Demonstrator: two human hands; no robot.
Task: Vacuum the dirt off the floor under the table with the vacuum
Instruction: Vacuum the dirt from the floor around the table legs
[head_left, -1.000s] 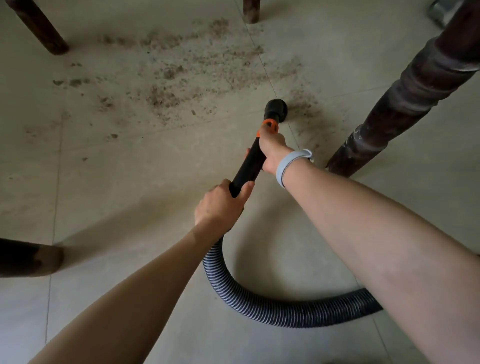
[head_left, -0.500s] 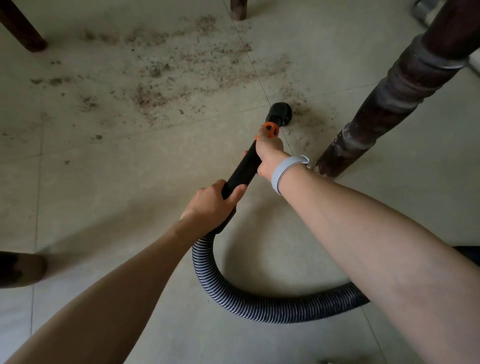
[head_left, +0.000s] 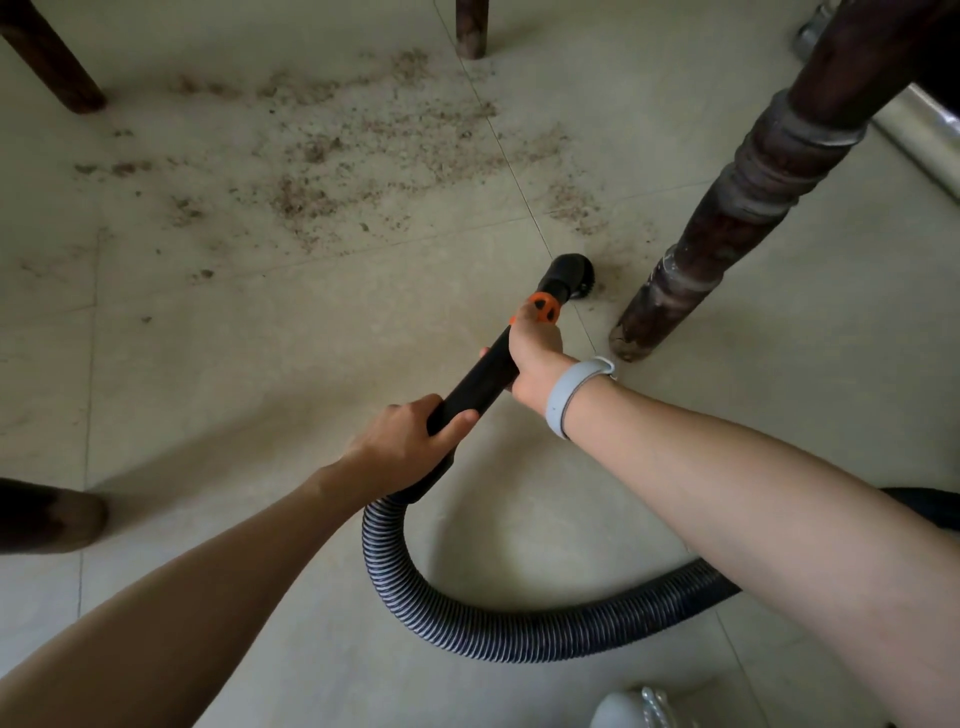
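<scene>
The black vacuum tube (head_left: 480, 375) ends in a round nozzle (head_left: 567, 275) set on the tiled floor, close to the foot of the turned table leg (head_left: 675, 291). My left hand (head_left: 410, 441) grips the tube's rear end where the ribbed hose (head_left: 498, 626) joins. My right hand (head_left: 535, 351), with a pale wristband, grips the tube just behind the orange collar (head_left: 543, 306). Brown dirt (head_left: 332, 171) is scattered over the floor ahead and to the left of the nozzle, with a small patch (head_left: 571, 205) beyond it.
Dark wooden legs stand at far left (head_left: 57, 67), top centre (head_left: 471, 31) and left edge (head_left: 47, 514). A silver pipe (head_left: 919, 140) lies behind the table leg at right. The hose loops across the floor under my right forearm. A pale object (head_left: 639, 709) shows at the bottom edge.
The nozzle has drawn back toward me and to the right, ending beside the table leg's foot. Both hands keep their grip on the tube.
</scene>
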